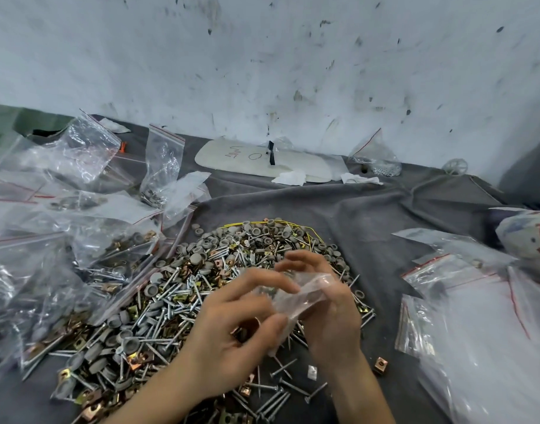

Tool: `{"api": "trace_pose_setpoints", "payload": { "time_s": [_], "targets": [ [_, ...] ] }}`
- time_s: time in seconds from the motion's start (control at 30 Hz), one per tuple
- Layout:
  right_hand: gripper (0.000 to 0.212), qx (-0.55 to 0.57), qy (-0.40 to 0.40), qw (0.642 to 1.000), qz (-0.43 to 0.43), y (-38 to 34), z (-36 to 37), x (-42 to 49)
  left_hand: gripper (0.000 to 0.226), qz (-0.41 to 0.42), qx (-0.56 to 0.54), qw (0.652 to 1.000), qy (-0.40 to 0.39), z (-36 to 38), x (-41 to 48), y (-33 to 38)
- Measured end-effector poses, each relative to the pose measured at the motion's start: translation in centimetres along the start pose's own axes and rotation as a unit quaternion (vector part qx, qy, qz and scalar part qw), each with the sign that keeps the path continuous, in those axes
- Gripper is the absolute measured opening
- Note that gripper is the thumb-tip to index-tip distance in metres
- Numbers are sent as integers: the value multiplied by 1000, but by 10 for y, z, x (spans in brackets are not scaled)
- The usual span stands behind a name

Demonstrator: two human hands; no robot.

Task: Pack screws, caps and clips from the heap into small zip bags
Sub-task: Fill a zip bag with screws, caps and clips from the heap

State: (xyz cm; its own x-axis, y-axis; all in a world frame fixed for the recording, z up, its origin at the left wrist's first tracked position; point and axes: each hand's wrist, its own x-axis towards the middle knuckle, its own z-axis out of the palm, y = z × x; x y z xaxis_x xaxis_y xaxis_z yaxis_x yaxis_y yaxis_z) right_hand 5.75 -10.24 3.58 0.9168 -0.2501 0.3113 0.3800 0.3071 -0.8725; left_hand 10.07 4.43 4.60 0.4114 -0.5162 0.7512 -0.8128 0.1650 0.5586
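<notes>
1. The small zip bag (299,293) is held in the air over the near-right part of the heap (183,301). The heap lies at the middle of the cloth-covered worktop (400,215).
2. Left hand (241,325): thumb and forefinger pinch the bag's near edge, and copper clips (247,328) sit cupped in the palm. Right hand (327,304): curled round the bag's far side, with the upper fingers lifted clear of it.
3. Step judged in hand: working the bag's mouth open for loading. A few pieces appear to be inside already.
4. The next move calls for one hand to hold the mouth spread while the other tips the clips in without spilling.
5. Filled bags (88,240) lie along the left edge, empty bags (464,304) by the right edge, and loose screws (281,387) near the front edge.
6. Not determinable: blur hides the bag's zip line, whether the mouth is open, and the count inside. The hands hide the heap beneath them, and both forearms are cut off at the bottom.
</notes>
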Motion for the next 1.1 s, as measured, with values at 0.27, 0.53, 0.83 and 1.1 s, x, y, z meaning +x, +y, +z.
{"api": "trace_pose_setpoints", "payload": {
  "time_s": [0.27, 0.53, 0.83, 1.1],
  "targets": [
    [13, -181, 251, 951, -27, -11, -32, 3, 32, -203, -189, 934, 224, -15, 7, -8],
    [26, -653, 215, 712, 140, 9, -65, 5, 28, -387, -492, 774, 95, -35, 11, -25],
    [19, -645, 263, 713, 81, 3, -60, 4, 12, -88, 79, 984, -136, -18, 1, -29],
    [29, -445, 297, 844, -31, -2, -39, 4, 12, -87, 66, 987, -121, -11, -2, -31]
  ]
}}
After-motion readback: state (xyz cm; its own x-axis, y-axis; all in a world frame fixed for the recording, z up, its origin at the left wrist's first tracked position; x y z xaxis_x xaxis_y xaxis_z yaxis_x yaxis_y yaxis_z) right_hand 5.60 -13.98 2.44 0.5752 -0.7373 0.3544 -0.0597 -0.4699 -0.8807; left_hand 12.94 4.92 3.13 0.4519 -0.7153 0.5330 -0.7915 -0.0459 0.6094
